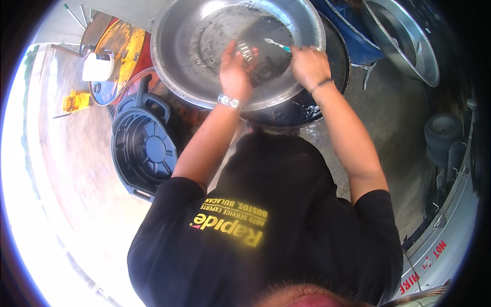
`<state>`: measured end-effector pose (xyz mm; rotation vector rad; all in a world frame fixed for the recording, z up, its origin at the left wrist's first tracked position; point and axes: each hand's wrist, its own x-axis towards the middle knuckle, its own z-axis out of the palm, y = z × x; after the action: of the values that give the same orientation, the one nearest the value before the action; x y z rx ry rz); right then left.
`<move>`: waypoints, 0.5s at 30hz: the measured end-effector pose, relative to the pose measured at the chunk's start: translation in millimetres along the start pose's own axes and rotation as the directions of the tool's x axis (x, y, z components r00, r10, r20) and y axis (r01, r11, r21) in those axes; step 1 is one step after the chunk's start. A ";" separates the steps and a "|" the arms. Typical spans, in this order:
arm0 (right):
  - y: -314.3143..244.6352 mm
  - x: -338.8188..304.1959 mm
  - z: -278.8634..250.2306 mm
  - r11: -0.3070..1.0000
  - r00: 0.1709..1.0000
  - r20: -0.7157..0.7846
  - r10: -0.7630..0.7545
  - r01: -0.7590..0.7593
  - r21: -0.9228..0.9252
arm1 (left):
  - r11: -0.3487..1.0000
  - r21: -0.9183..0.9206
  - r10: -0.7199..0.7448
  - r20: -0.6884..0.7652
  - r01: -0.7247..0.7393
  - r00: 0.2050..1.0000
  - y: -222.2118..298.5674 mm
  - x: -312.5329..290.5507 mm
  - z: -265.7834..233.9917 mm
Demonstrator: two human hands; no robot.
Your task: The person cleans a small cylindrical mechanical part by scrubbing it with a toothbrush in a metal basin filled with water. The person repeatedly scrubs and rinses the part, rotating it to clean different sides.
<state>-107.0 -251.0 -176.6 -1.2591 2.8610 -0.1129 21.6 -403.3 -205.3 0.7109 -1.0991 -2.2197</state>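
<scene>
My left hand (235,77) is over the large round metal basin (176,56), closed around a small silvery metal part with a row of slots (245,51). Its exact kind I cannot make out. My right hand (311,67), near the basin's right rim, grips a toothbrush (277,44) by its teal handle. The pale bristle end points left toward the metal part and stays apart from it. Dark, dirty liquid lies in the bottom of the basin.
Below the basin is a dark drum top (327,105). A dark drain pan (156,148) sits to the left, near a yellow-stained drum (130,43) with a white container (98,67). Another metal basin (427,56) leans at the right, by a blue drum (353,41).
</scene>
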 end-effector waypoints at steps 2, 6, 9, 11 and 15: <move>-2.3 20.0 4.1 0.993 1.000 0.020 0.004 -0.002 -0.115 | 1.000 -0.002 -0.013 -0.028 0.013 1.000 4.3 -0.8 -2.3; -11.9 32.4 1.7 0.983 0.931 0.366 0.004 0.062 -0.170 | 0.999 0.013 -0.043 -0.028 0.044 0.999 12.9 -0.4 -8.2; -10.6 28.2 1.5 0.982 0.936 0.351 0.027 0.040 -0.184 | 0.996 0.036 -0.080 -0.002 0.080 0.997 18.8 -2.6 -6.2; -10.4 26.8 -5.8 0.993 0.910 0.413 -0.012 0.059 -0.101 | 0.994 0.040 -0.098 0.025 0.097 0.995 24.3 -6.9 -2.9; 0.4 6.6 -16.8 0.976 0.969 0.247 0.030 -0.082 0.201 | 0.995 0.037 -0.099 0.088 0.096 0.991 29.0 -13.6 -0.2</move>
<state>-112.5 -254.6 -159.8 -1.0698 2.5945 -0.2359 38.4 -409.0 -178.6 0.6985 -1.1700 -2.3405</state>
